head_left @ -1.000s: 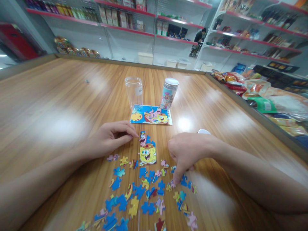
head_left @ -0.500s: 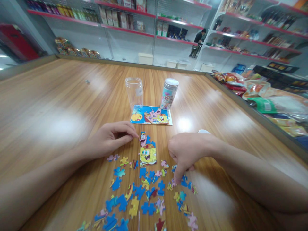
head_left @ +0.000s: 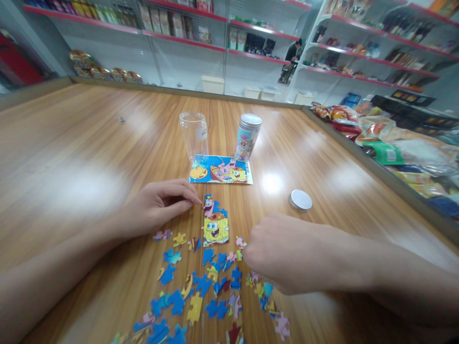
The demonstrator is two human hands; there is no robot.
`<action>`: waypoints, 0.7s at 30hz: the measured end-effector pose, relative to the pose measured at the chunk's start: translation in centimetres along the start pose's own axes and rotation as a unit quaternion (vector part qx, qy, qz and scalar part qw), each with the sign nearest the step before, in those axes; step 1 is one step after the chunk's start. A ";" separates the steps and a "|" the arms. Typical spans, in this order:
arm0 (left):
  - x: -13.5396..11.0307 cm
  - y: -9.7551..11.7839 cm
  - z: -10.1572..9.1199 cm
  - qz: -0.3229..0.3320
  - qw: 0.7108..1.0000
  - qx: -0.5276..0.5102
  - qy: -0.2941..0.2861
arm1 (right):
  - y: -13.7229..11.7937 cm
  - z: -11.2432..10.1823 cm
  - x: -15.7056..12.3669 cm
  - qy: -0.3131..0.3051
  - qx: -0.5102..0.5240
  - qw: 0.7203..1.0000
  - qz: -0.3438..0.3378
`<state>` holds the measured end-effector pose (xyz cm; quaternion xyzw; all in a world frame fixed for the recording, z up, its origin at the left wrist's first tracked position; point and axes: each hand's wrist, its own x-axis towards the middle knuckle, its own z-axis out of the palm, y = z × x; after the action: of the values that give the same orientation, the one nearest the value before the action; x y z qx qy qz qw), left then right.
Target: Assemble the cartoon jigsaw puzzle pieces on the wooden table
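A small joined patch of cartoon jigsaw (head_left: pixel 214 223) lies on the wooden table (head_left: pixel 89 153). My left hand (head_left: pixel 161 205) rests beside it, fingers curled, fingertips touching its upper left edge. Loose jigsaw pieces (head_left: pixel 201 291), mostly blue and yellow, are scattered in front of me. My right hand (head_left: pixel 279 251) hovers low over the right side of that scatter, fingers bent downward and hidden from view, so I cannot make out whether it holds a piece. A printed reference picture (head_left: pixel 220 169) lies further back.
Behind the picture stand a clear empty tube (head_left: pixel 194 134) and a capped labelled tube (head_left: pixel 247 137). A white round lid (head_left: pixel 300 199) lies to the right. Snack bags (head_left: pixel 390 143) fill a bin along the table's right edge. Shop shelves and a distant person (head_left: pixel 294 50) are behind.
My right hand has drawn back toward me and slightly down over the loose pieces, uncovering the white lid. The left hand has stayed by the joined patch. The camera dipped a little.
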<state>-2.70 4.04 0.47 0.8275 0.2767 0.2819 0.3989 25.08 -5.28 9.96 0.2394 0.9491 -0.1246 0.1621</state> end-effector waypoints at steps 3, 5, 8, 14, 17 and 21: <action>0.0 0.0 0.0 -0.001 1.000 0.002 0.003 | -0.2 -0.2 0.0 0.003 -0.001 1.000 0.004; 0.0 0.1 0.0 -0.001 1.000 0.004 0.006 | -0.2 -0.2 0.0 0.002 -0.001 1.000 0.009; 0.0 0.1 -0.1 -0.002 1.000 0.006 0.003 | -0.1 0.0 0.1 -0.001 0.002 1.000 0.004; 0.0 0.1 0.0 -0.011 1.000 -0.001 0.006 | -0.2 0.4 0.1 0.010 0.005 1.000 -0.015; -0.1 0.3 0.0 -0.011 1.000 -0.002 0.010 | -0.4 0.5 0.3 0.014 -0.004 1.000 -0.003; -0.2 0.3 0.0 -0.016 1.000 0.004 0.010 | -0.3 0.6 0.5 0.016 0.003 1.000 -0.019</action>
<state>-2.75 3.79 0.69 0.8219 0.2949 0.2829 0.3968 24.66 -5.51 9.23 0.2241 0.9556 -0.1269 0.1433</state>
